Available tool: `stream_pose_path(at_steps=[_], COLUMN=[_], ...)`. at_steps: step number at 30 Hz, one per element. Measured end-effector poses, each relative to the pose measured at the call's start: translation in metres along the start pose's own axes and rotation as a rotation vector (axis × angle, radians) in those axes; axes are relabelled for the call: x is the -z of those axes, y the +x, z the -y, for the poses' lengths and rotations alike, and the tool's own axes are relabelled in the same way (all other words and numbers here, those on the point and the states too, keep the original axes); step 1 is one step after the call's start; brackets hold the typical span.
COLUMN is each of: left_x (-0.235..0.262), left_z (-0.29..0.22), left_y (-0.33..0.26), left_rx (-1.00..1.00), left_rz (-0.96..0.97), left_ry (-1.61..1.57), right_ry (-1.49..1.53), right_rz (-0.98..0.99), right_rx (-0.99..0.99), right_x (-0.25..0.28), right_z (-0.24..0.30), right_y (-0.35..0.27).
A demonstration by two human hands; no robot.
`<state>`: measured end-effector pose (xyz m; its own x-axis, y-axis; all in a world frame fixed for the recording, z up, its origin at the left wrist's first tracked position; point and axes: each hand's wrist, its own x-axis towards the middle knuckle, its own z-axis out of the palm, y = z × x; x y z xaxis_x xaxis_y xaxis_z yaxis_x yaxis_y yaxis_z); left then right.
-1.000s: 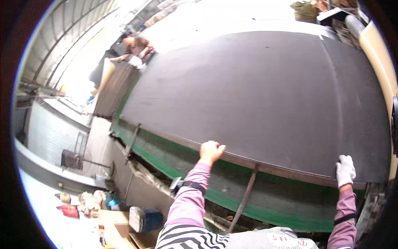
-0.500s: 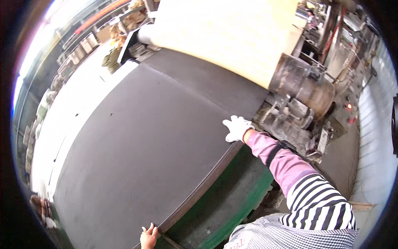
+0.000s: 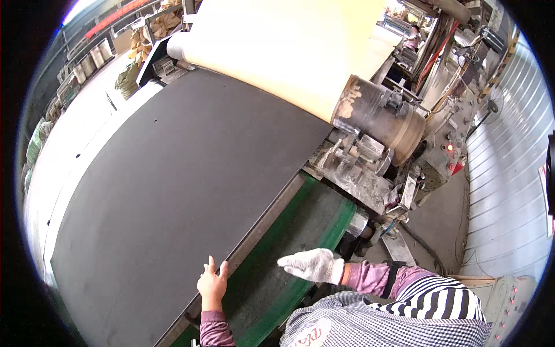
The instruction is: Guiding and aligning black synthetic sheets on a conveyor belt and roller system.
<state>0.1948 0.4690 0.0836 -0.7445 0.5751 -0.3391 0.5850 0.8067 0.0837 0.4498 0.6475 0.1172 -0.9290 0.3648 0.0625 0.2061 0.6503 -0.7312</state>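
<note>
A wide dark grey sheet (image 3: 173, 179) stretches away from me and runs up to a yellow-cream covered roll (image 3: 272, 58). My bare left hand (image 3: 213, 283) rests at the sheet's right edge, its fingers stretched out and apart. In a white knit glove, my right hand (image 3: 312, 266) hovers over a dark belt with green borders (image 3: 272, 237) beside the sheet. Its fingers point left, straight and close together, and nothing shows in them. A small dark hole (image 3: 155, 121) marks the sheet toward its far left.
To the right of the roll sit a worn metal drum (image 3: 381, 118) and a bracket assembly (image 3: 367, 156). A control panel (image 3: 451, 139) with a lit red light stands farther right, near a corrugated metal wall (image 3: 503, 173). A person (image 3: 412, 39) is in the far background.
My right hand has left the sheet's far right edge and come back toward me. My left hand has moved forward along the edge. A crosswise line on the sheet no longer shows.
</note>
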Motion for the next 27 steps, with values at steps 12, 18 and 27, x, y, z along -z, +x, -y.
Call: stream_pose_path(at_steps=[12,18,27], left_x=[-0.092,-0.080,-0.056], left_z=[0.265,0.145,0.102], left_y=[-0.065,-0.045,-0.035], left_rx=[-0.084,0.093,0.021], left_rz=[-0.664,-0.764,-0.482], left_ry=[0.041,-0.087,-0.035], right_ry=[-0.450,-0.353,-0.404], right_rz=[0.449,0.975,0.912], right_rx=[-0.458,-0.868,-0.907], right_x=[0.018,-0.026,-0.030], right_z=[-0.073,-0.094,-0.111], right_y=[-0.211,-0.359,-0.297])
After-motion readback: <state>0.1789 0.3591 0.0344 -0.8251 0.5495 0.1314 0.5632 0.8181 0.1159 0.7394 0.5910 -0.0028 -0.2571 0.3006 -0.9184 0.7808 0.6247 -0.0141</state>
